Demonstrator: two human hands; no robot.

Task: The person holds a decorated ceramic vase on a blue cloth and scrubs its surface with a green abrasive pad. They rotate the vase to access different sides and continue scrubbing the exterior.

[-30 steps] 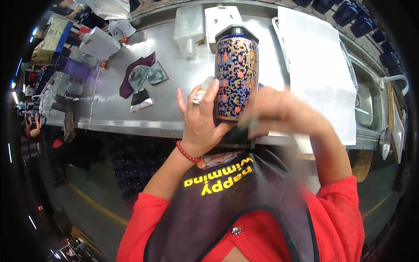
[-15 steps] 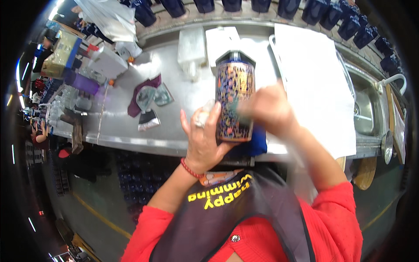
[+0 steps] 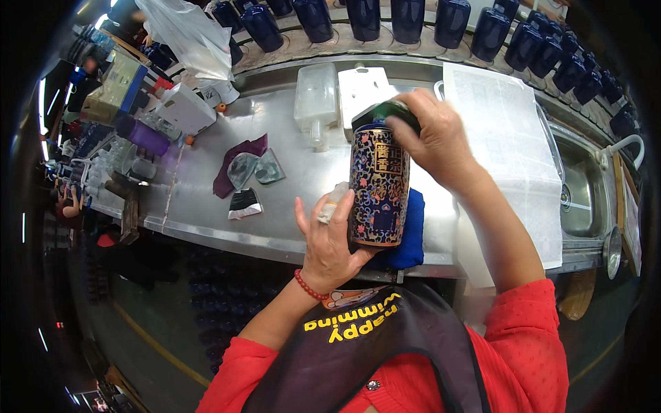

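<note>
A dark blue bottle (image 3: 380, 189) with a dense floral pattern in gold, pink and orange is held tilted over the front of the steel counter. My left hand (image 3: 329, 241) grips it by the lower left side and base, its thumb beneath. One finger of that hand has a whitish wrap. My right hand (image 3: 437, 134) is closed at the bottle's shoulder, pressing a dark green pad (image 3: 391, 111) there; the fingers partly cover the pad and the bottle's neck. Behind the bottle's lower right side lies a blue cloth (image 3: 412, 230).
Several plain blue bottles (image 3: 407, 20) line a curved conveyor at the back. On the steel counter (image 3: 275, 206) lie cloth scraps (image 3: 237, 165), a clear flask-shaped container (image 3: 317, 100) and a white box (image 3: 361, 86). White paper (image 3: 509, 158) spreads at right, beside a sink (image 3: 577, 189).
My right hand has moved up from the bottle's middle to its shoulder with the green pad. The bottle has turned, bringing a different part of its pattern into view.
</note>
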